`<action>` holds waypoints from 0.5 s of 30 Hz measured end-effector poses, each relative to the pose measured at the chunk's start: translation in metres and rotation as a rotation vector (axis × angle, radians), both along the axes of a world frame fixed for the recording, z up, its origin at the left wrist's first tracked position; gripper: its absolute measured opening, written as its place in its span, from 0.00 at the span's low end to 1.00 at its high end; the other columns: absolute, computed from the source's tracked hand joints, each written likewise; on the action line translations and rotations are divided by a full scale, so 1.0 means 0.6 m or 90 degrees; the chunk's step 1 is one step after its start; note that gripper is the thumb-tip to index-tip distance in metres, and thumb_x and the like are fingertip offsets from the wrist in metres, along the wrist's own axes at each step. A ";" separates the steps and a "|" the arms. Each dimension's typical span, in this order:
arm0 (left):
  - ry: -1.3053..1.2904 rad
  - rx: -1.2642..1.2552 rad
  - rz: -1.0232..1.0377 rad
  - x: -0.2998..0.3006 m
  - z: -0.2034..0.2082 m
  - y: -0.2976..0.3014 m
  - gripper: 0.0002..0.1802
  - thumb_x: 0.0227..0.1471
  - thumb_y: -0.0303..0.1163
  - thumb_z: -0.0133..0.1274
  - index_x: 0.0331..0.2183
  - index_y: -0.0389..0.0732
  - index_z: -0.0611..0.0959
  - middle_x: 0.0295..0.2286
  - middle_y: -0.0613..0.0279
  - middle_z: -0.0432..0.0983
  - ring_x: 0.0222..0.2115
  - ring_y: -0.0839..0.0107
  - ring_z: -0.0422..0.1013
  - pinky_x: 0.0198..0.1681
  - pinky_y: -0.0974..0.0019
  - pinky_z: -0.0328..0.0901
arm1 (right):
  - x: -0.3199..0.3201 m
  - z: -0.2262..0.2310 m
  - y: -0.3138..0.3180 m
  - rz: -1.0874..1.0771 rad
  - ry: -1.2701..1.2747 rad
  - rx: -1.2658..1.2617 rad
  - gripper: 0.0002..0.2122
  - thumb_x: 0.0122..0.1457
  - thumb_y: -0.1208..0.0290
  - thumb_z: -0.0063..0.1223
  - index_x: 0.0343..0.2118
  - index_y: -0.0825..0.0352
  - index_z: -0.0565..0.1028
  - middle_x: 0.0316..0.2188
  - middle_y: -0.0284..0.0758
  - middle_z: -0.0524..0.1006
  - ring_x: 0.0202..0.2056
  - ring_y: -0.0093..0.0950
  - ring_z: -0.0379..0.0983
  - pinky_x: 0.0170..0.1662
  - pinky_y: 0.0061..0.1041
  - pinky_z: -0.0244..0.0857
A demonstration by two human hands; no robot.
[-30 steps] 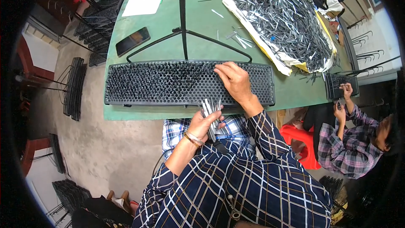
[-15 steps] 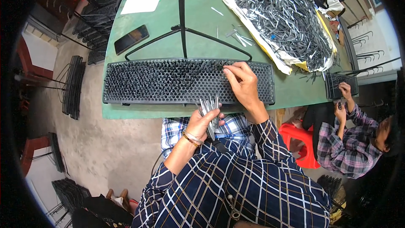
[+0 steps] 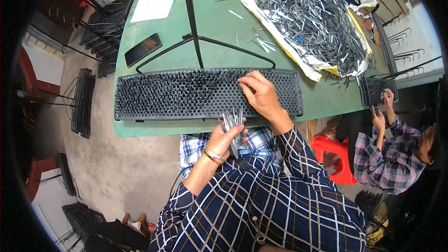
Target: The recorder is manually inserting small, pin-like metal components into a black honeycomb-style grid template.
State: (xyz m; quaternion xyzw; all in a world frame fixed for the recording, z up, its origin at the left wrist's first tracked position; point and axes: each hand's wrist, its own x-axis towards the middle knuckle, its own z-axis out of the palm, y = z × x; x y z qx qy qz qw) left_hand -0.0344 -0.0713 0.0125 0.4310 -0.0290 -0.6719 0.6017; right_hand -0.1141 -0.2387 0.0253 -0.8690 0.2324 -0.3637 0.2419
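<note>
A long black board full of round holes lies along the near edge of the table; small dark pieces fill the holes over its left and middle, while many holes at the right look bare. My left hand is closed round a bunch of thin grey strips, their tips fanning upward just in front of the board. Over the right-middle holes, my right hand is closed in a pinch at the board's surface; whatever is between its fingertips is too small to make out. A black rod with a forked bracket rises behind the board.
On the green table a large pile of strips fills a white sack at far right. A phone and white paper lie at left. A co-worker sits at right by a red stool.
My right hand has shifted slightly left and down along the board, still pinched. The left hand keeps its bunch of strips. The co-worker's upper hand has moved away from their board.
</note>
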 end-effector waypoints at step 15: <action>-0.007 -0.037 0.093 0.004 0.016 -0.004 0.09 0.53 0.27 0.51 0.37 0.35 0.76 0.32 0.61 0.75 0.32 0.70 0.74 0.32 0.68 0.74 | -0.028 0.012 0.049 0.120 0.057 0.619 0.13 0.52 0.66 0.59 0.32 0.73 0.79 0.22 0.33 0.77 0.21 0.17 0.68 0.24 0.18 0.62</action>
